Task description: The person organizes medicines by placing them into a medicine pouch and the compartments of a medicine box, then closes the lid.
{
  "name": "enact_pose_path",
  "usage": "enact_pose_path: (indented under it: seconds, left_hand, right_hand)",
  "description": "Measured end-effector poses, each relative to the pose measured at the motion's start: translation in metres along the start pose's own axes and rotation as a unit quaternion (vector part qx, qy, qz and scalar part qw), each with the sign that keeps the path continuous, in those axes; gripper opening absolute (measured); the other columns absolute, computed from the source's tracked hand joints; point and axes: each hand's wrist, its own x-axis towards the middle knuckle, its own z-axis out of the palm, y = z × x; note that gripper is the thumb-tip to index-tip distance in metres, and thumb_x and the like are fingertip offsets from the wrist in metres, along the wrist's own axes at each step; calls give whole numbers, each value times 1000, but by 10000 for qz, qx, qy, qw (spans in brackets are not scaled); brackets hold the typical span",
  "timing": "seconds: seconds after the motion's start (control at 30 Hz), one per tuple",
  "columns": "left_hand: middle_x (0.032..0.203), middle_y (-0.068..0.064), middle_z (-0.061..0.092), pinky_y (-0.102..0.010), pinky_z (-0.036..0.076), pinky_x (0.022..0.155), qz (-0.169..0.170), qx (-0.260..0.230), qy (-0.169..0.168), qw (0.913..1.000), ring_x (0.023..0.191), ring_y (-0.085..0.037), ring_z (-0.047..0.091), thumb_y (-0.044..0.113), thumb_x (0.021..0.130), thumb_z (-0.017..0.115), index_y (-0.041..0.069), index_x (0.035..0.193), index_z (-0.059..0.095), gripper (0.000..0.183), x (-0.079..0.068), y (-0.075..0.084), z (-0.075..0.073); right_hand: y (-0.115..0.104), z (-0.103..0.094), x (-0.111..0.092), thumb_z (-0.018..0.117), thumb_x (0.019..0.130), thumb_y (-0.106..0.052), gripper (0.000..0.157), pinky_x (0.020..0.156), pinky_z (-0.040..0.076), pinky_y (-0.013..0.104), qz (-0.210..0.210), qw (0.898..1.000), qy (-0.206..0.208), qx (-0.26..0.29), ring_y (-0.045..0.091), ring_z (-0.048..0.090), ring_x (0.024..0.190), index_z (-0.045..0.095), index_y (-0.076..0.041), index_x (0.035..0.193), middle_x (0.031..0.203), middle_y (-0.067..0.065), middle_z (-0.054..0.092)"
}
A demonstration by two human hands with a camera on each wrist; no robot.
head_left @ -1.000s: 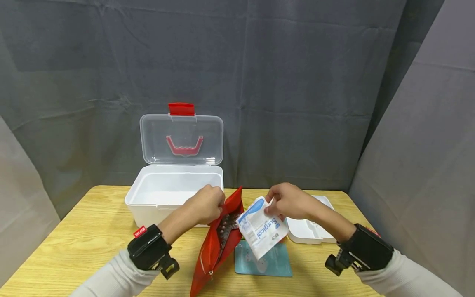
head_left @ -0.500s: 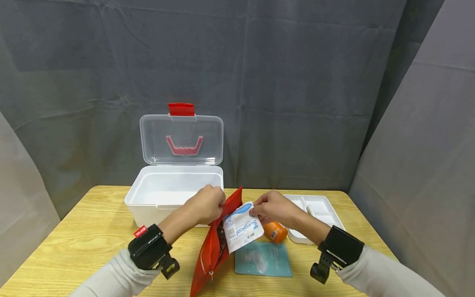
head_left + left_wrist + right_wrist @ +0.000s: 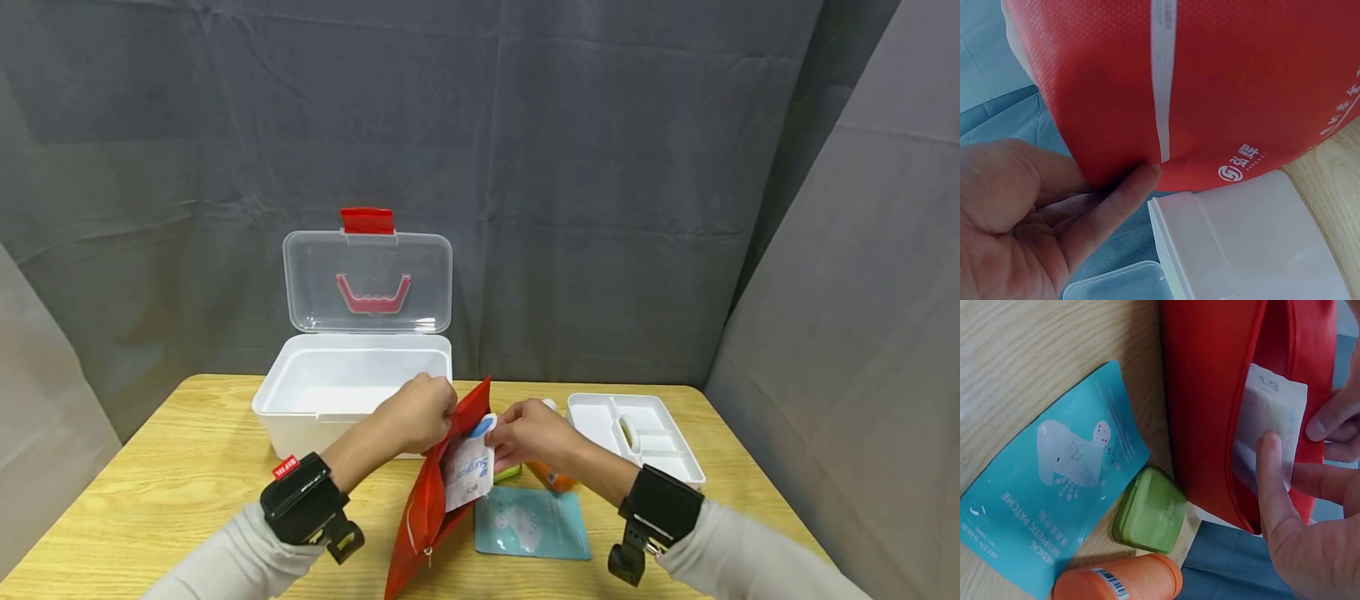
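Observation:
My left hand (image 3: pixel 420 414) pinches the far edge of a red zippered pouch (image 3: pixel 426 517), holding it upright with its mouth open. Thumb and fingers clasp the pouch's red fabric (image 3: pixel 1097 94) in the left wrist view. A white surgical packet (image 3: pixel 468 467) is partly inside the pouch's mouth. My right hand (image 3: pixel 534 437) pinches that packet by its edge. In the right wrist view the packet (image 3: pixel 1272 406) sits between the zipper edges, its lower part hidden by the pouch wall.
A white box (image 3: pixel 285 429) with a raised clear lid (image 3: pixel 315 283) stands behind my left hand. A teal patch packet (image 3: pixel 532 523) lies in front; a green case (image 3: pixel 1150 509) and an orange bottle (image 3: pixel 1141 578) are close by. At right sits a white divided tray (image 3: pixel 663 429).
My right hand has moved left with the surgical packet, bringing it from outside the pouch to partly within its mouth. The left hand and pouch have stayed nearly still.

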Motion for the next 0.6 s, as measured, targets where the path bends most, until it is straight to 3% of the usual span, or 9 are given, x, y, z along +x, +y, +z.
enact_pose_path:
  seconds: [0.17,0.43,0.6]
  left_hand:
    - [54,-2,56,-22,43,42,-61,-32,-46,10000,48,-15,49,-5,85,65,4,67,69,20,0,0,0]
    - [51,1,52,-23,38,43,137,75,87,9998,49,-15,46,-6,83,64,7,61,65,27,0,-2,1]
    - [50,3,48,-23,34,43,200,130,127,9996,50,-14,44,-8,81,63,9,57,61,30,0,-2,0]
  right_hand:
    - [1,7,1,65,91,-1,14,67,62,35,63,9993,231,-284,15,69,60,60,10,98,81,14,72]
    - [1,15,2,64,93,-3,19,63,62,34,-152,9985,498,-185,17,68,55,53,8,104,77,19,71]
    - [1,19,-3,71,92,-11,18,57,60,31,-466,9910,577,-1115,15,65,53,61,4,92,73,15,70]
